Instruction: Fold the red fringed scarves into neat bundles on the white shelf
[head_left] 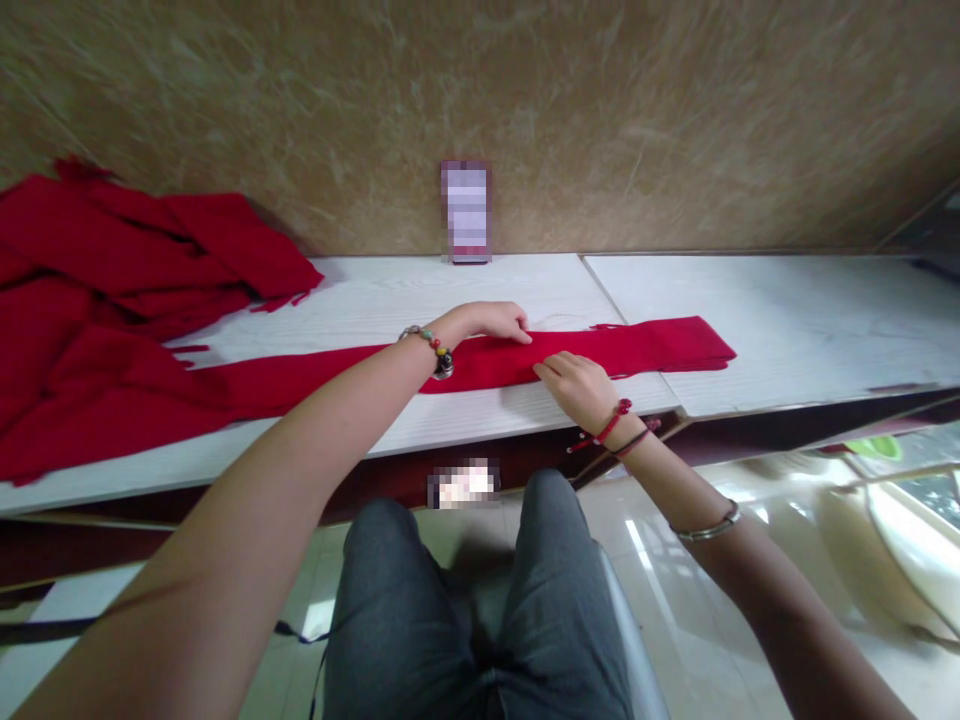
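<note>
A red scarf (652,345), folded into a long flat strip, runs across the white tabletop, its folded end to the right. At the strip's far edge, my left hand (499,320) has its fingers bent down and closed on the cloth. Opposite it, at the near edge, my right hand (577,388) pinches the fabric with fingers pressed together. Short fringe threads show along the strip's far side. The undersides of both hands' fingers are partly hidden.
A heap of red fringed cloth (135,260) covers the table's left side, against the marbled wall (637,120). A phone-like upright object (466,210), blurred out, leans there. The white table (787,310) has a seam and a front edge above my knees.
</note>
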